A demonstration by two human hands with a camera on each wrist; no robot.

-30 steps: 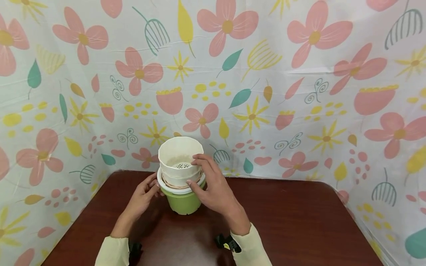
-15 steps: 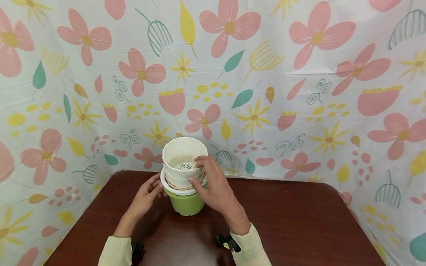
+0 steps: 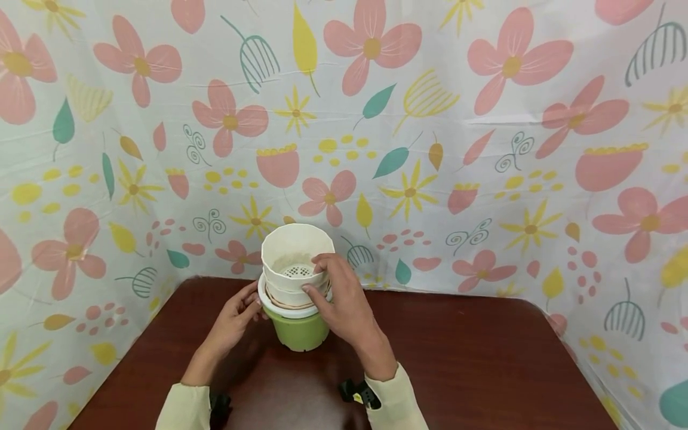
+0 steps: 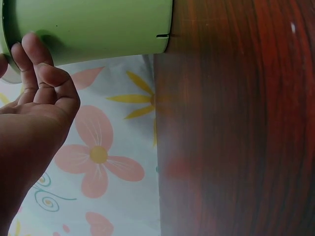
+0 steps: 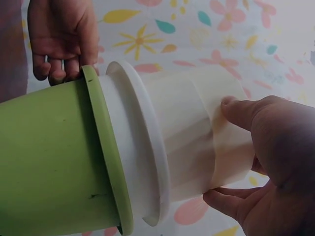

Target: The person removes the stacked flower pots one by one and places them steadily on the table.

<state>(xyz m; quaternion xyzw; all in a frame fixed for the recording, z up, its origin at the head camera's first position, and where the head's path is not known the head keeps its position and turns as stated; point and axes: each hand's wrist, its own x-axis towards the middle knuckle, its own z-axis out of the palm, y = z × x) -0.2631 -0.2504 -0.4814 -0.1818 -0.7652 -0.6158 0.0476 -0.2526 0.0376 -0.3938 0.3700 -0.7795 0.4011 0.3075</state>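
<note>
A stack of flowerpots stands upright on the table. At the bottom is a green flowerpot (image 3: 301,334), with a white-rimmed pot (image 5: 129,123) nested in it. One or more cream flowerpots (image 3: 282,282) rise out of the white rim, and the topmost has a perforated bottom. My right hand (image 3: 349,313) holds the cream flowerpot by its right side, thumb outside and a finger over the rim. On the left, my left hand (image 3: 228,325) holds the green flowerpot near its rim, its curled fingers (image 4: 35,51) under the edge. The rest of the nested walls is hidden.
A dark red-brown wooden table (image 3: 457,358) lies under the stack. Behind and to both sides hangs a floral-print sheet (image 3: 419,239), close behind the pots at the table's back edge. Black straps (image 3: 359,393) sit on the wrists.
Both hands keep their places on the stack. The pots sit slightly farther right in the head view than a second ago, while the view itself has also shifted a little.
</note>
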